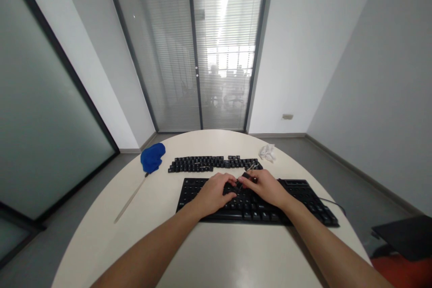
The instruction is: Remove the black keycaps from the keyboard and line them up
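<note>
A black keyboard lies across the table in front of me, several of its keys gone from the upper left part. My right hand is closed over its middle on what looks like a keycap puller, a small black handle with thin wires. Beside it, my left hand rests low over the keys, thumb and fingers apart, fingertips close to the puller's lower end. Fine detail between the fingertips is too small to make out. Behind the keyboard, loose black keycaps are laid out in rows.
A blue cloth duster with a long pale stick lies on the left of the round white table. Crumpled white tissue sits at the back right. The keyboard's cable runs off to the right. A chair stands at lower right.
</note>
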A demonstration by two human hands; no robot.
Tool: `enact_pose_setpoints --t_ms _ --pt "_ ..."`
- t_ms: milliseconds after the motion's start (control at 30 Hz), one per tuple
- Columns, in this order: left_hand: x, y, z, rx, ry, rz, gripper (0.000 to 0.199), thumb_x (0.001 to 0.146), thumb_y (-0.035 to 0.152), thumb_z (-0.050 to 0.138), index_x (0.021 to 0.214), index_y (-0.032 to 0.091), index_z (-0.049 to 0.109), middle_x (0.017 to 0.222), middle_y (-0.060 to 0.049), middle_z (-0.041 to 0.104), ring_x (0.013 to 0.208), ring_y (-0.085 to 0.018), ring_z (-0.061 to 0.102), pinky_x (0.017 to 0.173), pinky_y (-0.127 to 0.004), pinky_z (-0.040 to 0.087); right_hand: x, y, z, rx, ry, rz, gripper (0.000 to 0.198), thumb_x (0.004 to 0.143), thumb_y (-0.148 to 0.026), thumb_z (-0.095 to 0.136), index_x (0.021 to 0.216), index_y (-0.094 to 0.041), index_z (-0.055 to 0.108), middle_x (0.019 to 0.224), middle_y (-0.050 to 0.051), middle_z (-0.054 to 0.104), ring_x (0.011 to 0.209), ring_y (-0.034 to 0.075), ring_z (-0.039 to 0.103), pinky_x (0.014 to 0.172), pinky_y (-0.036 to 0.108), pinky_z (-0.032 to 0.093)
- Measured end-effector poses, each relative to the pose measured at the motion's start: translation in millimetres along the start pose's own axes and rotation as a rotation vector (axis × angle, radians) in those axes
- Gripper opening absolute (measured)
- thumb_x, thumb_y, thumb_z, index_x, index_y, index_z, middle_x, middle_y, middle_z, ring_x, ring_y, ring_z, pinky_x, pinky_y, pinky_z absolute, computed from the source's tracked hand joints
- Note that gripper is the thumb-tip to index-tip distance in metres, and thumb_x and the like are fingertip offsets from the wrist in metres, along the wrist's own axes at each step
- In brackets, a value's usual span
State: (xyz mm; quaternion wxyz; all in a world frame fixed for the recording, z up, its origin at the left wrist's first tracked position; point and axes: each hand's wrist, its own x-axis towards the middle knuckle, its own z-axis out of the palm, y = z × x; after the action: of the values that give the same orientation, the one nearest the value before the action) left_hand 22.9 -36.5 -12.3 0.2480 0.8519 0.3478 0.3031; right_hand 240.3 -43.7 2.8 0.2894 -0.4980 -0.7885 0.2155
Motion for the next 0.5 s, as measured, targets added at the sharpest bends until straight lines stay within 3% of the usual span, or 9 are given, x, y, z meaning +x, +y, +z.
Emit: enact_pose_setpoints --t_ms 267,500 --pt "2.3 -1.4 -1.1 -0.177 -0.017 -0.018 0.027 0.08 0.012 0.07 0.104 0.019 0.062 0.103 -0.004 0.069 0.099 -0.021 0.062 0.093 -0.034 0.045 -0.3 -4.8 1.8 -0.011 0.033 0.029 0.044 0.094 -0.052 0.051 0.071 -0.018 0.066 0.067 0.004 0.07 0.064 0.019 0.063 0.062 0.027 0.043" --pt "3.0 -2.5 -0.4 -0.255 0.01 -0.003 0.026 0.08 0.014 0.07 0.104 0.019 0.062 0.102 -0.004 0.068 0.097 -0.019 0.062 0.092 -0.032 0.046 0.4 -5.4 6.3 0.337 -0.053 0.026 0.037 0.097 -0.05 0.047 0.088 -0.018 0.062 0.075 0.004 0.073 0.068 0.018 0.067 0.07 0.029 0.052"
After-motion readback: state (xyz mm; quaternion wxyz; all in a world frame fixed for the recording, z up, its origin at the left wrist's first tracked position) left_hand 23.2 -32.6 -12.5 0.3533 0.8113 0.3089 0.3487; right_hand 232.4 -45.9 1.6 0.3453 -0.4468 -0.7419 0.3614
